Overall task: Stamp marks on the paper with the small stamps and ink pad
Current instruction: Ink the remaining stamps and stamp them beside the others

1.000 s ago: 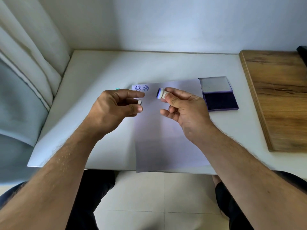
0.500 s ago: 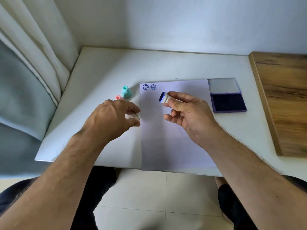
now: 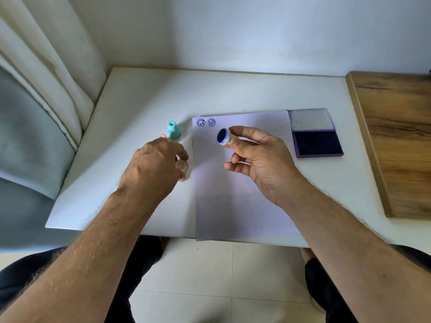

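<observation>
We see two round marks [image 3: 206,122] already printed at the top left corner of the paper [image 3: 242,183], and the rest of the sheet is blank, so we judge most of the stamping is left. Our right hand [image 3: 258,159] hovers above the paper, its fingers [image 3: 242,134] closed around a white stamp [image 3: 224,136] whose inked face is turned up toward us, with the open ink pad [image 3: 317,142] just beside the sheet. Our left hand [image 3: 154,169] is low over the surface [image 3: 144,101] left of the paper, fingers curled on a small cap [image 3: 182,164], near the teal stamp [image 3: 173,129] and the pink stamp [image 3: 162,136].

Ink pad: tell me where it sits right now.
The ink pad lies open on the white table, against the paper's far right corner, just left of the wooden board.
</observation>
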